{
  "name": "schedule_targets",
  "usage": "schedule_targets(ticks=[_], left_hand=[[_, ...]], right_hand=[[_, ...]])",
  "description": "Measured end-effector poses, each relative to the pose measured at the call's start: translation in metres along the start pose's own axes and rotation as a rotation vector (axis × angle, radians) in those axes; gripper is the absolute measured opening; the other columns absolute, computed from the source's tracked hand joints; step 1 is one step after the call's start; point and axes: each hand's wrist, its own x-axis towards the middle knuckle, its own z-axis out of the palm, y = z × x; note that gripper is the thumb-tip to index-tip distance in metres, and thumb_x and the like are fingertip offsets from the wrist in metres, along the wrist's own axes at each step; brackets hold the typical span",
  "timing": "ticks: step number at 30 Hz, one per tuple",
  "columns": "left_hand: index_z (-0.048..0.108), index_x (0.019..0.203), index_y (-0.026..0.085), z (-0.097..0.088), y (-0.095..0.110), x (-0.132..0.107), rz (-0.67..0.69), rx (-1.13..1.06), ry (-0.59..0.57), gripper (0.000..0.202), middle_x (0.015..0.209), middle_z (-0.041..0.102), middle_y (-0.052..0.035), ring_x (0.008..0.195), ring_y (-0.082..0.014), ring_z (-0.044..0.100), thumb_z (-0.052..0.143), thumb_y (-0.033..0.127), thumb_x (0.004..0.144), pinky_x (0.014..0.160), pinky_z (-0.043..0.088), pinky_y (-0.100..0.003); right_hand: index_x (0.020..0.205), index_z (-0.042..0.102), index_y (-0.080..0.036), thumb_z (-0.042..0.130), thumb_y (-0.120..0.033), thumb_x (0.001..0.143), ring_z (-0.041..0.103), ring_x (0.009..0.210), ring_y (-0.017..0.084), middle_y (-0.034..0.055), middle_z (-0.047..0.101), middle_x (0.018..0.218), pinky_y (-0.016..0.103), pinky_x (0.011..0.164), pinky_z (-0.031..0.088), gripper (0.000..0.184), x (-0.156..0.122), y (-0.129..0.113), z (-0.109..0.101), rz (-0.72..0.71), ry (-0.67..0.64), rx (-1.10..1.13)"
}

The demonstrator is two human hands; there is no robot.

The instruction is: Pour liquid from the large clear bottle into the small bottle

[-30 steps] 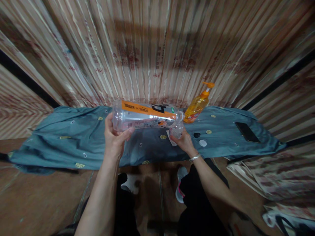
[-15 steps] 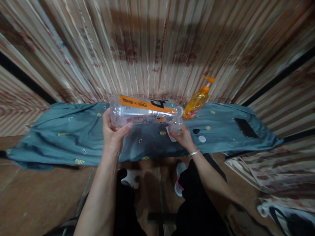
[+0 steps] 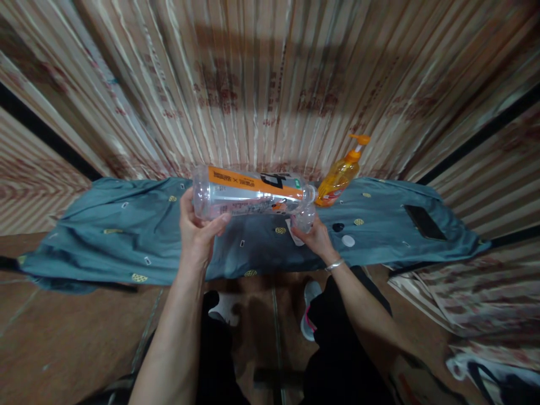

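A large clear plastic bottle (image 3: pixel 248 193) with an orange and silver label lies sideways in the air, its open neck pointing right. My left hand (image 3: pixel 199 228) is wrapped round its base end, thumb on the near side. Under the neck, my right hand (image 3: pixel 314 233) grips a small clear plastic bottle (image 3: pixel 304 216), whose upper part sits close to the big bottle's mouth. Whether the two touch, I cannot tell. Just behind the mouth stands an orange pump bottle (image 3: pixel 337 179) of yellow liquid. A white card-like piece (image 3: pixel 294 233) shows partly behind my right hand.
A blue-green cloth (image 3: pixel 160 225) with yellow patterns covers the narrow table. On its right part lie a black cap (image 3: pixel 338 227), a white cap (image 3: pixel 348 241) and a dark phone (image 3: pixel 424 221). A striped curtain (image 3: pixel 253 84) hangs behind, with black poles at both sides.
The whole view has shifted slightly. Both hands keep their holds, and the big bottle stays nearly level, its label turned a little.
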Motion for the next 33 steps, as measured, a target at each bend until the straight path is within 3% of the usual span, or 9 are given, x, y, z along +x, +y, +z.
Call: schedule_targets(ticks=[9, 15, 20, 33], left_hand=[[0.063, 0.101, 0.027, -0.0005, 0.0024, -0.0013, -0.046, -0.012, 0.01, 0.078, 0.098, 0.072, 0.001, 0.057, -0.0093, 0.051, 0.113, 0.021, 0.041, 0.041, 0.03, -0.021], [0.067, 0.114, 0.028, 0.0004, -0.0003, -0.0006, -0.028, 0.015, 0.003, 0.083, 0.096, 0.073, 0.0002, 0.056, -0.0117, 0.053, 0.112, 0.027, 0.044, 0.042, 0.029, -0.021], [0.066, 0.105, 0.028, 0.0043, 0.0006, -0.0008, -0.035, -0.018, 0.041, 0.081, 0.091, 0.074, 0.0025, 0.053, -0.0091, 0.051, 0.112, 0.026, 0.039, 0.04, 0.027, -0.019], [0.06, 0.103, 0.027, 0.0037, 0.0007, 0.0004, -0.015, -0.013, 0.008, 0.076, 0.09, 0.071, 0.0035, 0.053, -0.0077, 0.051, 0.107, 0.021, 0.043, 0.04, 0.027, -0.017]], right_hand=[[0.155, 0.067, -0.016, 0.092, -0.048, 0.078, 0.088, 0.121, 0.044, 0.0192, 0.089, 0.133, 0.06, 0.107, 0.073, 0.087, 0.0011, 0.003, -0.0016, 0.021, -0.039, 0.02], [0.154, 0.067, -0.017, 0.094, -0.046, 0.076, 0.087, 0.123, 0.045, 0.019, 0.089, 0.135, 0.061, 0.108, 0.073, 0.088, 0.0008, -0.0005, -0.0004, 0.03, -0.02, 0.043], [0.154, 0.067, -0.016, 0.097, -0.046, 0.075, 0.087, 0.126, 0.047, 0.0205, 0.089, 0.136, 0.063, 0.111, 0.072, 0.09, 0.0011, -0.003, -0.0003, 0.044, -0.021, 0.036], [0.155, 0.068, -0.019, 0.095, -0.05, 0.078, 0.089, 0.12, 0.044, 0.0173, 0.091, 0.129, 0.054, 0.098, 0.075, 0.087, 0.0007, 0.0035, 0.0004, 0.023, -0.009, -0.011]])
